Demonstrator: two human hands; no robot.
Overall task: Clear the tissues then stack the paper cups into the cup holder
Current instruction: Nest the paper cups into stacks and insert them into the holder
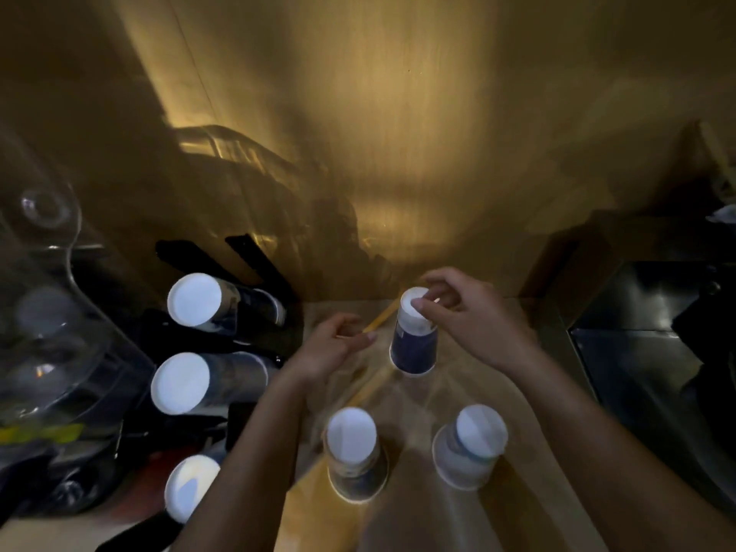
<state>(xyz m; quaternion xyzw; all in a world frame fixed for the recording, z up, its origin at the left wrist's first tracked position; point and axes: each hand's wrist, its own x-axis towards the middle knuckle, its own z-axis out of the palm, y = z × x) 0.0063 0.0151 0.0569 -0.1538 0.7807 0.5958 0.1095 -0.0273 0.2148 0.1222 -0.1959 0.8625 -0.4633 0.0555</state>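
My right hand (474, 316) pinches the white base of an upside-down blue paper cup (413, 344) near the wall, at the back of the wooden counter (398, 519). My left hand (332, 348) hovers just left of that cup with curled fingers and nothing in it. Two more upside-down paper cups stand nearer me: a middle cup (354, 456) and a right cup (472, 448). At the left, a black cup holder (255, 268) carries cup stacks lying on their sides: a top stack (199, 300), a middle stack (187, 384) and a low stack (191, 488). No tissue shows.
Clear glassware (44, 272) fills the dim left side. A dark metal box (653, 332) stands at the right beside the counter. A wood-panelled wall (398, 133) rises straight behind the cups. The scene is dark, lit by one warm patch.
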